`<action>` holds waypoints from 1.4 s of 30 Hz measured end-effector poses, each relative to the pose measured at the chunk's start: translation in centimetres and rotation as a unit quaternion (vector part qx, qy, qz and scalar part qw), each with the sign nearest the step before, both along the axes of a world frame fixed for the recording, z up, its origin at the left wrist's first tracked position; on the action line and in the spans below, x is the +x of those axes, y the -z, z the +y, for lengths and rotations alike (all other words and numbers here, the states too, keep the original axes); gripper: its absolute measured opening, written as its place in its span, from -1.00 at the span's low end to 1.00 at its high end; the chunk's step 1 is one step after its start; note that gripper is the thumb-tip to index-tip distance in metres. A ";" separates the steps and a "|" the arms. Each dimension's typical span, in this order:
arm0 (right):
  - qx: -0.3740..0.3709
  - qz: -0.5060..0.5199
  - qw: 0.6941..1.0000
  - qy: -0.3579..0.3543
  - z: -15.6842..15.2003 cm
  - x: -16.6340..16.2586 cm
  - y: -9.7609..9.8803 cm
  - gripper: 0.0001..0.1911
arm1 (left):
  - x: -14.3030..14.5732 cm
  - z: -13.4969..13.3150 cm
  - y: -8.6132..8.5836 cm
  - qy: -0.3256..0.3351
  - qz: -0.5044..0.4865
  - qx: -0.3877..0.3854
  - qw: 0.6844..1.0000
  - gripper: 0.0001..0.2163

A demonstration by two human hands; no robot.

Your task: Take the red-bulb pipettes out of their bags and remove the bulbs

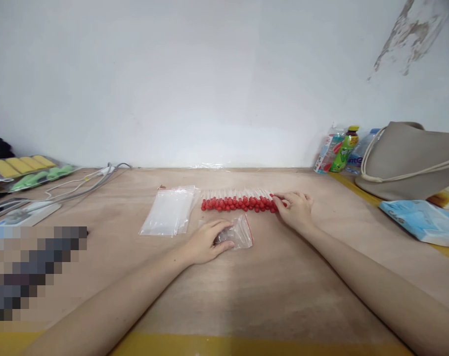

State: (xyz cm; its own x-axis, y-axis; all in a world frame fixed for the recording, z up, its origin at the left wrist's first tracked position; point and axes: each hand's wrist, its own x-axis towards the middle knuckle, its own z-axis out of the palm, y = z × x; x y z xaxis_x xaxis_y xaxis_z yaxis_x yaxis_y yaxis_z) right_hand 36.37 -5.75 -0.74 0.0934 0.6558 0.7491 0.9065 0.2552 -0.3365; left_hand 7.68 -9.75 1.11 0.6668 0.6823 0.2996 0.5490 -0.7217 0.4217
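Note:
A row of thin, clear pieces with red rounded ends (pixel 232 201) lies across the middle of the table, red ends toward me. At the right end of that row is my right hand (pixel 295 210), its thumb and fingers pinched together on one of the red-ended pieces. My left hand (pixel 208 241) lies below the row, thumb and fingers curved around a small clear zip bag (pixel 243 233) with a red edge. To the left of the row sits a stack of flat clear zip bags (pixel 168 211).
White and grey cables (pixel 87 183) and a white power strip (pixel 31 213) lie at left, near packs of yellow and green items (pixel 22 166). On the right stand a green drink bottle (pixel 343 151), a beige bag (pixel 410 158) and a blue-white packet (pixel 425 220). A wall rises behind.

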 end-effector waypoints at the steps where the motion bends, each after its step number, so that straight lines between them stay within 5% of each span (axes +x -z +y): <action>1: -0.011 -0.006 1.000 -0.002 0.0 0.1 0.1 -0.77 | 0.0 0.0 0.0 0.000 -0.001 0.000 1.000 -0.57; 8: 0.057 -0.012 0.998 -0.026 -2.0 -1.1 -0.3 -0.80 | 0.0 0.0 0.0 0.005 -0.006 0.000 1.000 -0.56; 11: 0.049 -0.046 0.979 -0.191 -4.1 -3.0 -0.7 -0.81 | -0.1 0.0 0.1 0.013 0.004 -0.003 1.000 -0.51; 16: -0.061 -0.160 0.894 -0.413 -6.2 -5.9 -0.7 -0.60 | -0.2 -0.4 0.2 0.021 0.041 -0.009 0.999 -0.42; 25: -0.086 -0.132 0.896 -0.414 -7.1 -6.2 0.1 -0.75 | -0.6 0.7 -0.5 -0.132 -0.062 -0.095 0.985 -0.68; 29: 0.008 -0.094 0.949 -0.301 -5.6 -4.7 -0.3 -0.84 | -1.5 1.5 -0.4 -0.176 -0.031 -0.102 0.979 -0.66; 32: 0.071 0.008 0.996 -0.044 -2.4 -0.8 -0.6 -0.81 | -1.8 1.8 -0.4 -0.181 -0.013 -0.141 0.973 -0.68; 35: -0.017 0.024 0.986 0.166 0.9 4.8 0.0 -0.66 | -1.9 1.7 -0.8 -0.151 -0.002 -0.160 0.976 -0.77; 39: -0.171 -0.010 0.967 0.190 3.3 10.2 1.8 -0.57 | -1.9 1.5 -1.5 -0.095 -0.022 -0.158 0.983 -0.82; 42: -0.192 -0.009 0.966 0.176 4.0 11.4 2.5 -0.63 | -2.4 2.1 -2.0 -0.072 -0.086 -0.167 0.980 -0.82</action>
State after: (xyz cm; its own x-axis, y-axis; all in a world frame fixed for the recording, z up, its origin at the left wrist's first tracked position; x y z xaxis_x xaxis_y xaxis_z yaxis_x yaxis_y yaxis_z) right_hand 47.74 -1.78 -3.28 0.3493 0.8161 0.4605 0.9212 -0.2093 -0.3279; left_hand 5.32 -7.60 3.15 0.5158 0.8447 0.1430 0.5348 -0.4479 0.7164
